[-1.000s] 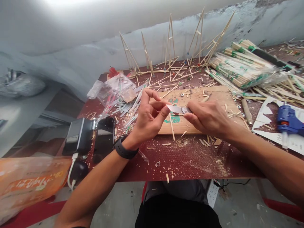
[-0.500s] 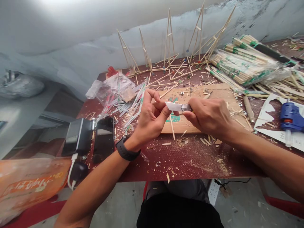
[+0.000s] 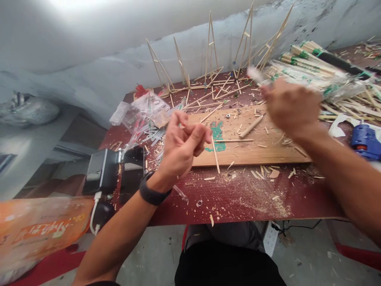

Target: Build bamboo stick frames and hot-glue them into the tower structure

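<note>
Blurred knife (image 3: pixel 254 74) juts up-left out of the closed right hand (image 3: pixel 290 107)

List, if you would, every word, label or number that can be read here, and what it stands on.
No text is legible.
Orange bag: pale lettering, too blurred to read.
Wooden board: a green printed mark, no letters readable.
Stick bundles: green labels, too small and blurred.

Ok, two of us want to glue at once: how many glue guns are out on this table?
1. The blue glue gun lies at the table's right edge, right of the wooden board. Another could be hidden under the stick bundles.
</note>
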The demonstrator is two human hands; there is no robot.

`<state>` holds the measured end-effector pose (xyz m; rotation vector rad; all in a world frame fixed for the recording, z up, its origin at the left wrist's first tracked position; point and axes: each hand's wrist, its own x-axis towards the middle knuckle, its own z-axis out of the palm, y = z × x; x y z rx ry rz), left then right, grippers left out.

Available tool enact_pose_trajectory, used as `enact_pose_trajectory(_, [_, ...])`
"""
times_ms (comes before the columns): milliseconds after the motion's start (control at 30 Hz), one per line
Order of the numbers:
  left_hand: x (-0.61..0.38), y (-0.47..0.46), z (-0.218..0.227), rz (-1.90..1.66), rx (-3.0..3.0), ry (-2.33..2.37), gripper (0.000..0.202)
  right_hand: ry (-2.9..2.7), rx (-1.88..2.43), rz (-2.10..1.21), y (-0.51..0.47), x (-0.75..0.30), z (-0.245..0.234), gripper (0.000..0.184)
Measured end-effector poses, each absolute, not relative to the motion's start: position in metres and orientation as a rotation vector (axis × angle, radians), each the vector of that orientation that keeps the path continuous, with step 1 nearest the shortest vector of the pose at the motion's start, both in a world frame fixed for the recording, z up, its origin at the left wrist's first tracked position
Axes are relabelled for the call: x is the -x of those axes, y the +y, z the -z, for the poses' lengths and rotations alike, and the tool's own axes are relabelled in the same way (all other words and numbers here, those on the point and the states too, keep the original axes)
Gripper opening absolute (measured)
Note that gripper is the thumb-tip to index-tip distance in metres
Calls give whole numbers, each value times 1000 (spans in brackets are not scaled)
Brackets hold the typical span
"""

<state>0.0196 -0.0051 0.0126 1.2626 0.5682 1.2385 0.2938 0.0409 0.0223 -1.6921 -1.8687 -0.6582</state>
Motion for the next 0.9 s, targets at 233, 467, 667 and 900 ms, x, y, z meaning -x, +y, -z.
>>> enact_pose_trajectory(233, [-17,4,0,-1255,-1425,619,63,-2074,1245,410,16,-294,-19,72])
enact_pose_trajectory(467, [-20,7,5,-1179,-1505,587,63,-2385,913,254,-12,-253,-11,58])
enact_pose_trajectory(667, [-23,4,6,-1141,-1573,523,54,-2417,1110,186,-9,-255,-4,78])
enact_pose_trajectory(900, [-25,5,11,-1183,-1618,533,57,-2482,1114,201,-10,-254,-7,71])
